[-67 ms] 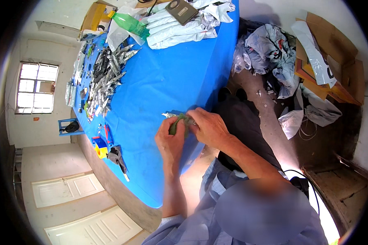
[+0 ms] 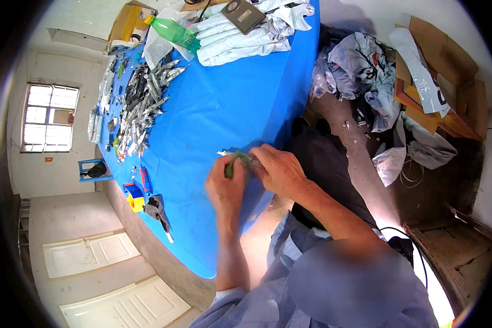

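Over the near edge of the blue table, my left hand [image 2: 224,183] is closed round a crumpled green cloth [image 2: 230,168]. The cloth wraps a slim silvery piece, and the tip of that silvery piece [image 2: 222,153] sticks out past my left fingers. My right hand [image 2: 280,170] pinches the other end of it, close beside the cloth. Fingers hide most of the piece, so its exact kind cannot be made out. Farther off lies a heap of similar silvery pieces [image 2: 142,112], with black ones among them.
The blue cloth-covered table [image 2: 213,104] bears a green bottle [image 2: 175,34], grey-white plastic packages [image 2: 240,48] and a dark scale-like device [image 2: 243,15]. Yellow tape [image 2: 135,203] and a dark rag [image 2: 156,210] lie at its left edge. Right, on the floor: plastic bags [image 2: 361,65], a cardboard box [image 2: 443,76].
My left hand has shifted very slightly left with the green cloth. My right hand stays almost where it was.
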Motion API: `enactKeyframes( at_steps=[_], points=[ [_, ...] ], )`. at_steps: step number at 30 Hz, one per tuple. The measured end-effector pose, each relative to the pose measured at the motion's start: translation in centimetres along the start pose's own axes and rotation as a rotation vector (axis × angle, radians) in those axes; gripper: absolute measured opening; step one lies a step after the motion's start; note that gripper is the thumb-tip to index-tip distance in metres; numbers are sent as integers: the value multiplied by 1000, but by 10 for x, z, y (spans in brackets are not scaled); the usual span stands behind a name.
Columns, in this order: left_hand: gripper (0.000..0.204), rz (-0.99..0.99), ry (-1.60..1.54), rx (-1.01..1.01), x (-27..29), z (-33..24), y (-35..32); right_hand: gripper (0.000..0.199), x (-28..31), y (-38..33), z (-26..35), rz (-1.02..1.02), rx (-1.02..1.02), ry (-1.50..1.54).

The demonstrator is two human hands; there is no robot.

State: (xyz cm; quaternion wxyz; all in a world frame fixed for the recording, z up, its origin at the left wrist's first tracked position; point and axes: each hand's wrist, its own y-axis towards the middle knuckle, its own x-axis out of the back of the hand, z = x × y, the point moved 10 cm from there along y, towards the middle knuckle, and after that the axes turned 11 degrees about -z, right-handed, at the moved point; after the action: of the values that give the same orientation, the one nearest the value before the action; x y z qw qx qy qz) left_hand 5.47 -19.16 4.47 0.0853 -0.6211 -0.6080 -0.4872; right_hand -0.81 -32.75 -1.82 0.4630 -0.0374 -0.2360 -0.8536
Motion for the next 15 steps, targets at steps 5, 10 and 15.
enactKeyframes(
  at_steps=[5,10,15],
  points=[
    [14,2,56,51,2,7,4,29,-1,0,0,-6,-2,16],
    [15,8,-21,4,1,-3,-3,31,0,-3,-1,-7,8,16],
    [14,59,-40,101,-2,-3,-3,33,1,-5,2,-7,42,-1]
  ],
)
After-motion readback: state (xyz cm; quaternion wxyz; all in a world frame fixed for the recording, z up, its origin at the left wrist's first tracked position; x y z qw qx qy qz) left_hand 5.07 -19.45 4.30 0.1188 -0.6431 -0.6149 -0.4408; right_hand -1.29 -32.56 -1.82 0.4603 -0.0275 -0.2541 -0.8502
